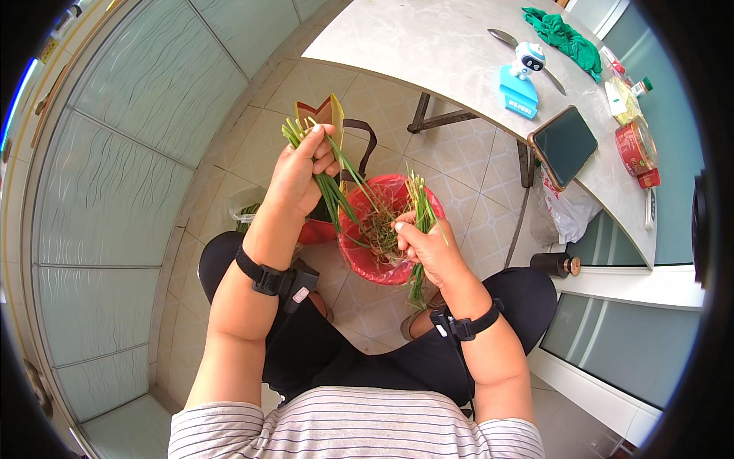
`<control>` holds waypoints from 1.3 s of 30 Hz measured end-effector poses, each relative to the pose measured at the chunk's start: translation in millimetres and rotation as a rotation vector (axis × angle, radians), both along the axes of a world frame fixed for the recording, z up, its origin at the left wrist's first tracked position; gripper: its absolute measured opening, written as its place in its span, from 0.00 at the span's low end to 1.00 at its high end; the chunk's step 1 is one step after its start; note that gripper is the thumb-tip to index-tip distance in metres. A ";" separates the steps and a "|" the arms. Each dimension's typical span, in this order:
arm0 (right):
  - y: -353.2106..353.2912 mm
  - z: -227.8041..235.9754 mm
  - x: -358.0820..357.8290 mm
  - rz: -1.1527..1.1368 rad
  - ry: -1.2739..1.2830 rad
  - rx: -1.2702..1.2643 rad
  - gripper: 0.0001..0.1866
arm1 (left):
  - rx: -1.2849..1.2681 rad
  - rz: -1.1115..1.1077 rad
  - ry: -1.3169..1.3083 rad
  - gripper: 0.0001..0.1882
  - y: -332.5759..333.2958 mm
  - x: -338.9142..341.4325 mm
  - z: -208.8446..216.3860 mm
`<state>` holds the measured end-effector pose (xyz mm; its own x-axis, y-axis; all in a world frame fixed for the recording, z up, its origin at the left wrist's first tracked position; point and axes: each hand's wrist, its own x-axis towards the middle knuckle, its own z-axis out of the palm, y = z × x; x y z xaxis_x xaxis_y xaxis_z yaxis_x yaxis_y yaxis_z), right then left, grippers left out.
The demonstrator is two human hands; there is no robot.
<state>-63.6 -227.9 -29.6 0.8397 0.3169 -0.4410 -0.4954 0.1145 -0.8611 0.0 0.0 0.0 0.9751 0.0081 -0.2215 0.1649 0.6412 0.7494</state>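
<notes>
Left fingers (325, 162) clamp green stalks (330, 199), right fingers (411, 234) another bunch (420, 200) — red bin (362, 262) sits lower, between them, likely to catch scraps (381, 228).

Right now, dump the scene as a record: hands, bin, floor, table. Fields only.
left hand: holds a bunch of green stalks, pale ends up
right hand: holds a second bunch, pale ends up, leaves hanging down
red bin: between the feet and the table, tangled dry scraps inside
floor: pale tiles; yellow bag beyond the bin
table: phone, toy robot, knife, green cloth
</notes>
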 end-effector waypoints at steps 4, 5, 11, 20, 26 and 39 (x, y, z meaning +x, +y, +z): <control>-1.7 -9.4 0.8 -0.078 0.048 0.103 0.04 | 0.007 0.022 -0.015 0.08 -1.2 -0.6 -1.4; -2.5 -11.8 1.3 -0.124 0.098 0.173 0.03 | 0.011 0.032 -0.036 0.08 -1.6 -0.7 -1.9; -0.7 -9.8 4.1 -0.298 0.116 0.238 0.02 | 0.046 0.078 -0.034 0.08 -5.5 -1.7 -1.3; -2.0 0.5 -0.8 -0.105 0.021 0.191 0.08 | 0.065 0.122 -0.028 0.08 -5.7 0.2 -3.4; 4.0 4.4 -2.5 0.010 0.008 0.153 0.13 | 0.119 0.086 -0.007 0.08 -18.3 -2.7 -9.8; 5.8 0.0 -1.3 -0.034 0.049 0.218 0.04 | 0.120 -0.011 0.000 0.08 -33.3 -7.4 -14.3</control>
